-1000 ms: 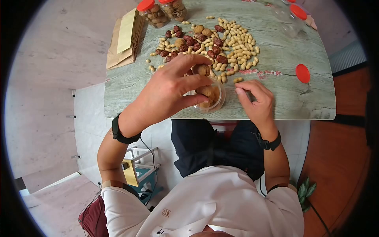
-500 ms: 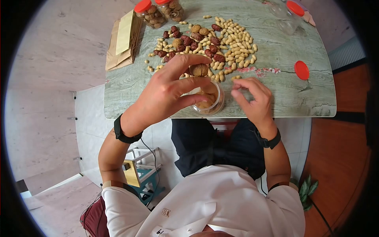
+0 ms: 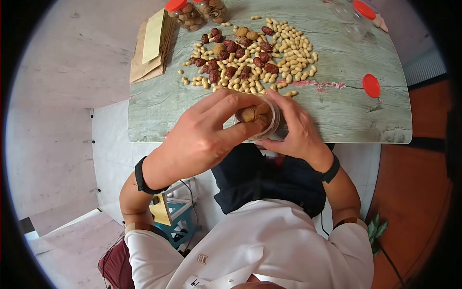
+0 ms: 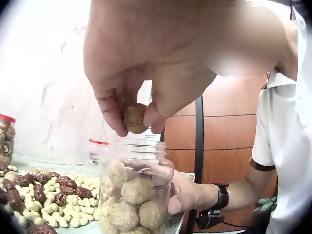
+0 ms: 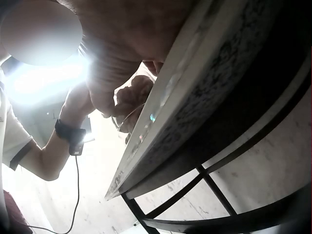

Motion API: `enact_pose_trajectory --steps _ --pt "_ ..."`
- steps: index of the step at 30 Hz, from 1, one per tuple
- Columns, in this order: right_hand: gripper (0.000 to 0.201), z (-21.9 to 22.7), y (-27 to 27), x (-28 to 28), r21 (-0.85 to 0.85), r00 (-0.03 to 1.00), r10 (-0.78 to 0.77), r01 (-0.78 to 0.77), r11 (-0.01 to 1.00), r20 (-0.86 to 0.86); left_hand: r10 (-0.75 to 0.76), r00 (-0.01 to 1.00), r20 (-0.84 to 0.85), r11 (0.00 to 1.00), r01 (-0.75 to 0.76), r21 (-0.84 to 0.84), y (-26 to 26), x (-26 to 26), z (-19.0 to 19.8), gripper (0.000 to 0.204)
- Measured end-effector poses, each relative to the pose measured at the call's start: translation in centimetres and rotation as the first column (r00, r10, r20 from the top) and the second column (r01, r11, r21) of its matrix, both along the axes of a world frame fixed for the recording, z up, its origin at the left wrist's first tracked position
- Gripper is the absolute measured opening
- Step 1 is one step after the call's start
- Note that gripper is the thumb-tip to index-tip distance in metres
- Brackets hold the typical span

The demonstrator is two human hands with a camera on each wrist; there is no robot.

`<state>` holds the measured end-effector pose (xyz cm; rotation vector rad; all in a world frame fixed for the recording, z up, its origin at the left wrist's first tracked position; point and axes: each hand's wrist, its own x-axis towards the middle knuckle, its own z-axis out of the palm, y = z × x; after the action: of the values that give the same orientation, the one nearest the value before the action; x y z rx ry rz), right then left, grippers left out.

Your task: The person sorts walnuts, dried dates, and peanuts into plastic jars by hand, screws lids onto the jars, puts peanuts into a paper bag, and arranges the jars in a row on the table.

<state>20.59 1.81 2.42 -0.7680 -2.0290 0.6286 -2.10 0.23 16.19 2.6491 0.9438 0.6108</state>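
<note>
My left hand point(image 3: 207, 125) hovers over a clear plastic jar point(image 4: 168, 183) at the table's near edge. Its thumb and fingertips pinch a walnut point(image 4: 135, 118) just above the jar's mouth. Inside the jar sit several walnuts point(image 4: 139, 190), seen through its wall. My right hand point(image 3: 299, 126) grips the jar from the right, fingers on the far side and thumb on the near side. Beyond the jar, peanuts point(image 3: 296, 53), red dates point(image 3: 231, 46) and a few loose walnuts point(image 3: 219, 49) are spread on the table point(image 3: 346, 111).
Two red-lidded jars of walnuts point(image 3: 190, 20) stand at the back left, beside brown paper bags point(image 3: 148, 67). A red lid point(image 3: 371, 85) lies on the right. Another clear jar with a red lid point(image 3: 364, 9) is at the back right.
My left hand has brought the walnut from the near side of the pile down to the jar's mouth. My right hand has moved left from beside the jar and taken hold of it.
</note>
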Motion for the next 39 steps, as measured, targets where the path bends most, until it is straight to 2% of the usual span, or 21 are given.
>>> enact_pose_trajectory --steps 5,8,12,14,15,17,19,21,23,26,27,29,31,35,37,39 --pt "0.099 0.4 0.0 0.1 -0.015 1.0 0.005 -0.005 1.0 -0.009 0.007 0.982 -0.189 0.999 0.003 0.051 0.1 0.3 0.1 0.041" --pt "0.1 0.4 0.1 0.1 -0.013 1.0 -0.005 0.005 1.0 0.0 0.07 0.989 -0.131 0.997 -0.065 0.04 -0.3 0.4 -0.3 0.039" --pt "0.101 0.5 0.2 0.1 -0.027 1.0 -0.006 0.006 1.0 0.007 0.079 0.984 -0.158 0.993 -0.065 0.095 0.4 -0.4 -1.2 0.04" --pt "0.102 0.6 0.3 0.1 -0.029 1.0 -0.003 0.004 1.0 0.015 0.076 0.991 0.106 0.991 -0.087 0.1 1.7 -1.2 -1.5 0.045" --pt "0.102 0.5 0.3 0.1 -0.027 1.0 -0.003 0.004 1.0 0.014 0.219 0.956 0.198 0.975 -0.221 -0.013 2.3 -1.4 -2.0 0.039" --pt "0.101 0.3 0.5 0.1 -0.026 1.0 -0.003 0.004 1.0 0.024 0.302 0.934 0.192 0.949 -0.314 0.031 5.9 -2.4 -3.2 0.034" --pt "0.1 0.3 0.6 0.0 -0.017 1.0 0.001 0.0 1.0 0.025 0.336 0.935 0.112 0.933 -0.347 0.093 9.1 -2.6 -3.9 0.028" --pt "0.098 0.3 0.6 0.1 -0.012 1.0 -0.005 0.006 1.0 0.025 0.341 0.936 0.085 0.932 -0.349 0.098 12.7 -2.4 -5.0 0.03" --pt "0.095 0.1 0.6 0.2 -0.011 1.0 0.002 -0.002 1.0 0.029 0.368 0.93 -0.01 0.905 -0.355 0.235 16.1 -2.0 -6.4 0.03" --pt "0.093 0.4 0.6 0.3 -0.005 1.0 0.003 -0.002 1.0 0.02 0.421 0.901 -0.107 0.897 -0.396 0.196 20.3 -1.3 -8.4 0.031" --pt "0.093 0.3 0.7 0.3 -0.003 1.0 -0.001 0.001 1.0 0.018 0.418 0.902 -0.108 0.898 -0.392 0.198 21.3 -1.1 -8.7 0.031" --pt "0.095 0.0 0.7 0.2 -0.025 1.0 0.011 -0.011 1.0 -0.013 0.388 0.884 -0.26 0.921 -0.374 0.103 22.9 -0.9 -9.3 0.028" --pt "0.095 0.0 0.7 0.3 -0.037 1.0 0.012 -0.013 0.999 -0.019 0.369 0.884 -0.287 0.929 -0.361 0.082 24.7 -1.3 -10.3 0.029" --pt "0.093 -0.3 0.7 0.2 -0.015 0.999 0.028 -0.029 0.999 -0.026 0.353 0.88 -0.319 0.927 -0.374 -0.006 25.4 -1.3 -10.6 0.029" --pt "0.094 -0.3 0.8 0.1 -0.016 0.999 0.038 -0.039 0.999 -0.031 0.348 0.893 -0.284 0.935 -0.352 0.041 24.3 -1.1 -9.7 0.028" --pt "0.094 -0.3 0.8 0.1 -0.009 0.999 0.032 -0.032 0.999 -0.041 0.403 0.9 -0.164 0.915 -0.397 0.068 22.5 -0.9 -8.2 0.028"
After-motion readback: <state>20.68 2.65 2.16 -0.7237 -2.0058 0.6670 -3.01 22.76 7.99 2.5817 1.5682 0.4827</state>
